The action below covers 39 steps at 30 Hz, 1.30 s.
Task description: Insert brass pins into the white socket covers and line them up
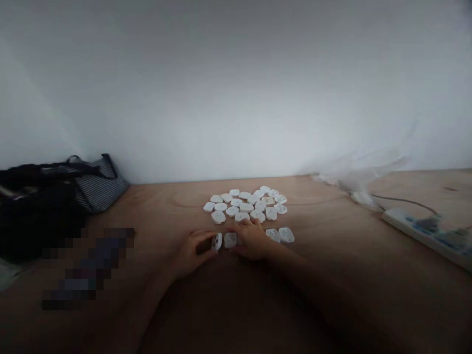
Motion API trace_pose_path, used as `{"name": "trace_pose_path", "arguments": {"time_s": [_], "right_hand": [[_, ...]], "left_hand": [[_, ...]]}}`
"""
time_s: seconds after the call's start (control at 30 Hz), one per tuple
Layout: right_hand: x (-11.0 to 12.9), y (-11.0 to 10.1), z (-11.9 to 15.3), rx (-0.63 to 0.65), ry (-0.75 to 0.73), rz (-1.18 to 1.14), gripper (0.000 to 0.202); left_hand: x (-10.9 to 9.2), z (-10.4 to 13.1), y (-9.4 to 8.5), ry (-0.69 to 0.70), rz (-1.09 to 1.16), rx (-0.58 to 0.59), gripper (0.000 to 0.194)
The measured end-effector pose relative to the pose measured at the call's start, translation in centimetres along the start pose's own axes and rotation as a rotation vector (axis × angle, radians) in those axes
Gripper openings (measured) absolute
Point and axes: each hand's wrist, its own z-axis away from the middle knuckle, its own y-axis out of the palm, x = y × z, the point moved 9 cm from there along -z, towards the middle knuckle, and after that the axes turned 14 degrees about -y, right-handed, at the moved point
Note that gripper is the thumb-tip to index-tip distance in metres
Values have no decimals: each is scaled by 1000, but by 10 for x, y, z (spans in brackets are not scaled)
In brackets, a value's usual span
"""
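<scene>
Wooden surface (165, 206) darkens up close. The left hand (192, 251) pinches a tilted piece (217, 241); the right hand (254, 240) partly hides the row (286, 235), its fingers' hold impossible to tell.

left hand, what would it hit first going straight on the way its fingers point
Beyond the tilted white rounded-square piece at its fingertips, the left hand would likely meet the next white piece to the right, though depth is unclear.
</scene>
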Motion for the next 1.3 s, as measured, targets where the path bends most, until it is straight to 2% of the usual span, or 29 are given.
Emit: {"name": "trace_pose_path", "arguments": {"time_s": [0.1, 0.23, 0.33, 0.4, 0.5, 0.53, 0.6, 0.67, 0.7, 0.77, 0.87, 1.1, 1.3], "right_hand": [[3, -1, -3, -19, -4, -2, 52], [5, -13, 2, -89, 2, -31, 53], [1, -26, 15, -148, 10, -65, 52], [-1, -34, 30, -190, 21, -89, 50], [2, -46, 61, -344, 5, -236, 44], [6, -45, 70, -348, -25, -282, 45], [13, -43, 89, -362, -41, -330, 44], [20, -36, 102, -310, -51, -310, 46], [23, -34, 106, -285, -57, -285, 47], [27, -31, 109, -227, -58, -228, 49], [26, -30, 106, -157, -36, -168, 48], [22, -30, 105, -76, 2, -110, 59], [12, -29, 106, -87, 91, -69, 61]], "left_hand": [[1, 1, 0, -10, 7, -7, 41], [5, 0, 2, -27, 12, -6, 42], [8, 0, 3, -26, 5, 2, 43], [7, 3, 0, -21, -19, -27, 51], [-15, 14, -10, 101, -116, -136, 74], [-28, 20, -11, 181, -165, -171, 75], [-53, 31, -8, 316, -256, -233, 57], [-74, 38, 3, 417, -329, -233, 31], [-83, 41, 11, 454, -348, -217, 26], [-92, 42, 25, 480, -429, -202, 25], [-96, 41, 40, 482, -570, -198, 23], [-92, 40, 41, 448, -569, -155, 21], [-90, 39, 40, 440, -513, -156, 18]]}}
